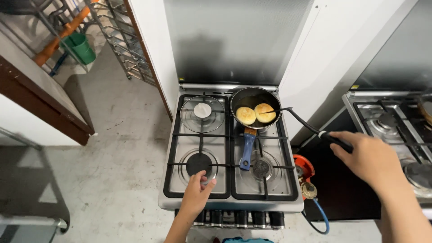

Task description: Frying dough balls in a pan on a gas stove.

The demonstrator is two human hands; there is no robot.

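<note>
On the back right burner of the gas stove point(288, 198) sits a black frying pan point(252, 96) with two round golden cakes point(254, 114) lying side by side in it, touching or nearly so; the pan's blue handle point(247, 150) points toward the stove's front edge and ends over the front right burner. At the stove's right edge, the right hand point(371, 157) is closed around the black handle of a long spatula point(303, 121), whose thin shaft reaches in over the pan's right rim so that its tip rests at the right-hand cake. Near the front left corner, the left hand point(198, 193) rests on the stove's front edge, just in front of the front left burner, fingers loosely curled and holding nothing that can be seen. A glass lid point(202, 114) with a pale knob lies flat on the back left burner, just beside the pan. Below the front edge runs a row of dark control knobs point(245, 219). Off the right side stands an orange gas regulator point(304, 173) with a blue hose.
</note>
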